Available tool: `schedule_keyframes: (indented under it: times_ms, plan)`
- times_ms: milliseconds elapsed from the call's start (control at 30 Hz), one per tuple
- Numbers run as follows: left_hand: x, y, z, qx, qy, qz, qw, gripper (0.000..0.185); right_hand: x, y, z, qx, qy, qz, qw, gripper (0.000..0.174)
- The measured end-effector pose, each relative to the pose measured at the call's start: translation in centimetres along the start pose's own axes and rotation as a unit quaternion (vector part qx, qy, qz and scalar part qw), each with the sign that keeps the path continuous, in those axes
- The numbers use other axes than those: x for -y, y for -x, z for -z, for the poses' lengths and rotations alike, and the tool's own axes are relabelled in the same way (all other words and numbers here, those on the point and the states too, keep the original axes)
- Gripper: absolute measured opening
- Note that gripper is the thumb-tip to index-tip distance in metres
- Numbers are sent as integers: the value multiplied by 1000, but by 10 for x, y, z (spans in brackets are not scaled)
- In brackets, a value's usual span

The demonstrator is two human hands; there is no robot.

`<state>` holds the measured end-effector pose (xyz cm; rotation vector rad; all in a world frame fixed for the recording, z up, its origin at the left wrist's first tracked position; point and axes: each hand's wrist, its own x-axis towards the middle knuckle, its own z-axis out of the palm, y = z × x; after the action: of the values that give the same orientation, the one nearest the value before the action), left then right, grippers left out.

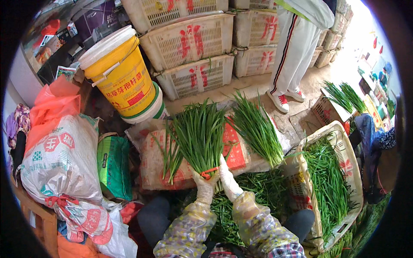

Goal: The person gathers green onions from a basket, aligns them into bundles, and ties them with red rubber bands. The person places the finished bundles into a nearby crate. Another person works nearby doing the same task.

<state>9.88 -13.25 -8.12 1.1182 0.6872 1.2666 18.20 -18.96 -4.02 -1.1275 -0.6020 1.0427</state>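
Note:
A bundle of garlic chives (201, 135) lies before me with its leaves pointing away. My gloved left hand (205, 187) grips its stalk end from below. An orange-red tie (209, 172) crosses the stalks just above that hand. Against the right side of the bundle rests my gloved right hand (228, 182), touching it near the end of the tie; whether its fingers pinch the tie is hidden. A few loose chives (174, 158) lie to the left. Another chive bunch (258, 132) lies to the right. Under them is a low work surface covered with printed sacking (155, 164).
At right stands a plastic crate (350, 180) of chives. Loose greens (264, 185) cover the ground below my hands. A yellow bucket (122, 74) and a stuffed white sack (64, 158) are at left. Stacked crates (190, 42) and a standing person (290, 54) are beyond.

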Motion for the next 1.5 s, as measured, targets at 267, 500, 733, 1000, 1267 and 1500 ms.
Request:
schedule_keyframes:
  times_ms: [267, 500, 733, 1000, 1267, 1500]
  plan:
    - [-5, 1, 20, -45, -42, 134, 989, 108, 20, -23, 15, -68, -30, -191, 979, 52]
    - [-18, -1, 9, -26, -45, 155, 987, 93, 3, -49, 67, 43, 471, 78, 878, 29]
    - [-4, 0, 24, -16, -65, 108, 992, 75, 8, -52, 122, -103, 587, 133, 792, 15]
    - [-14, -1, 21, -16, -8, 172, 985, 77, 67, 51, 153, 347, 607, -127, 704, 28]
    - [-31, -6, 27, -1, -24, 142, 990, 102, 8, 4, 47, 54, 288, -94, 951, 39]
    - [-33, 1, 28, 55, -347, -56, 934, 136, -9, 49, 13, -111, 311, 110, 938, 29]
